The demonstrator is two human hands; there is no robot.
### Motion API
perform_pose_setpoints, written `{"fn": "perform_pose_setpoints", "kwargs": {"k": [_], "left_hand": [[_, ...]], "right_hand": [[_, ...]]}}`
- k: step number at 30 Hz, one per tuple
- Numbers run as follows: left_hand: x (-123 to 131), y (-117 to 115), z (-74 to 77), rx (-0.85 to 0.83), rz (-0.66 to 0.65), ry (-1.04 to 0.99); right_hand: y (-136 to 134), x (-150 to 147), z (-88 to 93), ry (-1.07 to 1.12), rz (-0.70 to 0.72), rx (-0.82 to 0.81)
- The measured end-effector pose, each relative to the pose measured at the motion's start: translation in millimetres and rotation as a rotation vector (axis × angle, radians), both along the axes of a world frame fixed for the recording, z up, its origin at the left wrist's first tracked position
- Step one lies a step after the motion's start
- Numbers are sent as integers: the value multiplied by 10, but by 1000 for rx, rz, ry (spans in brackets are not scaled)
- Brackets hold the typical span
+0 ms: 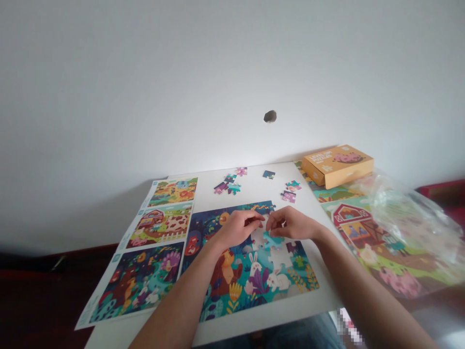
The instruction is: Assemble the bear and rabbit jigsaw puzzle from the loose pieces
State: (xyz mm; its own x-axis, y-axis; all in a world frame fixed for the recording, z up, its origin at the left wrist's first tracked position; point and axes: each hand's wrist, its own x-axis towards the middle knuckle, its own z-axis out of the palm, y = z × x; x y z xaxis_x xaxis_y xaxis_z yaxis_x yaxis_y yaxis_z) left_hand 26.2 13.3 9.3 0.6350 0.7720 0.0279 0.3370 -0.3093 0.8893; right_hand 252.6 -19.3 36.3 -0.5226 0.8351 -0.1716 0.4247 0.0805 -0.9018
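A partly assembled jigsaw puzzle (254, 291) with rabbits, a bear and plants lies on the white table. An unfilled patch shows in its upper right area. My left hand (241, 227) hovers over the left side of that patch, thumb and index finger closed together; anything between them is too small to make out. My right hand (290, 224) is at the patch's right side, fingers curled in a pinch at the upper edge of a teal puzzle piece (273, 242). The fingertips of both hands nearly meet.
Loose pieces (232, 187) lie behind the puzzle, with a dark piece (269, 174) and pink-and-teal pieces (288, 196) further right. A picture sheet (174, 225) is at left. An orange puzzle box (337, 165), a farm puzzle (385, 252) and clear plastic wrap (410, 218) are at right.
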Motion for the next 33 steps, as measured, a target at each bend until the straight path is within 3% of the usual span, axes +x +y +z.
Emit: {"fn": "perform_pose_setpoints", "kwargs": {"k": [8, 19, 25, 33], "left_hand": [[7, -35, 96, 117, -64, 76], [7, -38, 128, 137, -113, 122], [-4, -37, 115, 122, -137, 123], [-5, -37, 115, 129, -144, 129]], "right_hand": [[-38, 87, -4, -59, 186, -219], [-72, 46, 90, -68, 246, -5], [-82, 43, 141, -79, 255, 11], [-60, 58, 55, -101, 295, 37]]}}
